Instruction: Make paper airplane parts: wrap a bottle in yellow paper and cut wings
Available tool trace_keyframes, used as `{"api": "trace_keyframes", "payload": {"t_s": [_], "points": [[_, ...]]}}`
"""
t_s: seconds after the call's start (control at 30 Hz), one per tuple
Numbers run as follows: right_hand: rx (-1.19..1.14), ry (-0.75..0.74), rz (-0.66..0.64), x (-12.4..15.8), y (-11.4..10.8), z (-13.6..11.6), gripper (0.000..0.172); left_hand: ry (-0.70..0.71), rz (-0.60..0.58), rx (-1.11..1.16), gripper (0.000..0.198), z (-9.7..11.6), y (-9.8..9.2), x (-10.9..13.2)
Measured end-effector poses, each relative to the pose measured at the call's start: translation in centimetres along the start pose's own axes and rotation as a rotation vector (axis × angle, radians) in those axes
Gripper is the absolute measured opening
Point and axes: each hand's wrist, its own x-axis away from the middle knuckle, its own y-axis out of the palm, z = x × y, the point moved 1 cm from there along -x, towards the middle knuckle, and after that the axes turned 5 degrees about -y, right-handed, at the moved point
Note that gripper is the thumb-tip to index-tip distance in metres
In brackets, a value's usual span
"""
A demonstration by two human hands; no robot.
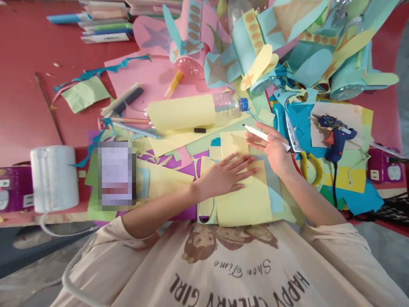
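My left hand lies flat with its fingers spread on a sheet of yellow paper. In my right hand is a white marker, uncapped, its dark tip pointing up and to the left above the paper. A small black cap rests on the papers beyond my left hand. Farther back lies a clear plastic bottle on its side, wrapped in yellow paper and closed with a blue cap. To the right of my right hand are scissors with yellow and red handles.
A blue glue gun sits on paper at the right, its cord running toward me. Paper-covered bottle models crowd the back. Several markers lie at the back left. A phone and a white box-shaped device are at the left.
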Motion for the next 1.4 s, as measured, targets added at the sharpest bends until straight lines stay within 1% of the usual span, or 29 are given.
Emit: {"api": "trace_keyframes", "payload": {"t_s": [0.1,0.17,0.23,0.27,0.33,0.47,0.53,0.63,0.73,0.83,1.07,1.17,1.27,1.33,1.4], "points": [[0.03,-0.057,0.076,-0.2,0.0,-0.4,0.037,-0.003,0.018,-0.007,0.054,0.0,0.1,0.0],[0.065,-0.09,0.136,-0.3,0.0,-0.7,0.029,-0.004,0.015,-0.011,0.052,0.0,0.2,0.0],[0.063,-0.107,0.162,-0.3,0.1,-1.0,0.021,-0.003,0.009,-0.002,0.052,0.0,0.3,0.0],[0.048,-0.108,0.156,-0.4,0.3,-1.1,0.019,-0.002,0.01,0.007,0.052,0.0,0.3,0.0],[0.016,-0.092,0.106,-0.5,0.7,-1.4,0.021,-0.003,0.028,0.023,0.052,0.0,0.4,0.0],[0.061,-0.022,-0.053,-1.3,1.8,-1.5,0.04,-0.002,0.043,0.048,0.052,0.0,0.7,0.1],[0.081,0.001,-0.107,-2.0,2.1,-1.2,0.048,0.0,0.042,0.054,0.053,-0.1,0.7,0.1],[0.075,0.005,-0.104,-3.0,2.1,-0.3,0.055,0.003,0.047,0.053,0.053,-0.1,0.7,0.0],[0.067,-0.009,-0.069,-3.5,1.8,0.5,0.059,0.001,0.012,0.058,0.053,-0.1,0.4,0.0],[0.07,-0.018,-0.059,-3.6,1.6,0.9,0.058,-0.001,-0.018,0.054,0.053,-0.1,0.1,0.0],[0.151,-0.04,-0.074,-3.4,1.5,0.8,0.055,0.004,0.028,0.066,0.054,0.0,0.4,0.0],[0.163,-0.058,-0.067,-3.4,1.4,0.7,0.054,0.007,0.028,0.062,0.054,0.0,0.3,0.0],[0.149,-0.076,-0.062,-3.2,1.6,0.6,0.047,0.004,0.006,0.069,0.053,0.0,0.3,-0.1],[0.133,-0.07,-0.12,-3.0,2.0,0.6,0.039,-0.002,-0.008,0.085,0.053,0.0,0.3,-0.2],[0.15,-0.068,-0.221,-2.8,2.5,0.6,0.032,-0.008,-0.031,0.108,0.054,0.0,0.4,-0.2]]}}
